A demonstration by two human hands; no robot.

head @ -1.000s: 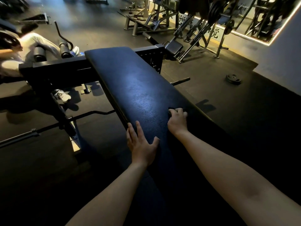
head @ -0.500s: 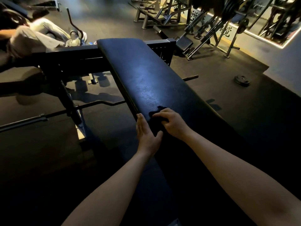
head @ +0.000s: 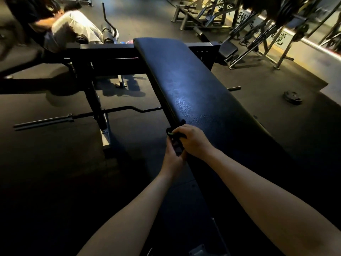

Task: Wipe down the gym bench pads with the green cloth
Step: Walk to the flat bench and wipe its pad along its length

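A long black bench pad (head: 186, 84) runs from the middle of the view away toward the upper left. At its near left edge my right hand (head: 193, 140) grips a dark cloth (head: 174, 133) that shows a small green patch in the dim light. The cloth hangs over the pad's side edge. My left hand (head: 172, 157) is just below, against the pad's left side, its fingers touching the hanging part of the cloth; whether they grip it is hidden by the right hand.
A barbell (head: 73, 116) lies on the dark floor left of the bench, by the black bench frame (head: 96, 100). A person (head: 70, 28) exercises at the back left. A weight plate (head: 293, 97) lies on the floor at right. Machines (head: 258, 26) stand behind.
My right hand has slid with the cloth from the pad's right side across to its left edge. My left hand has shifted from lying flat on the pad to its left side.
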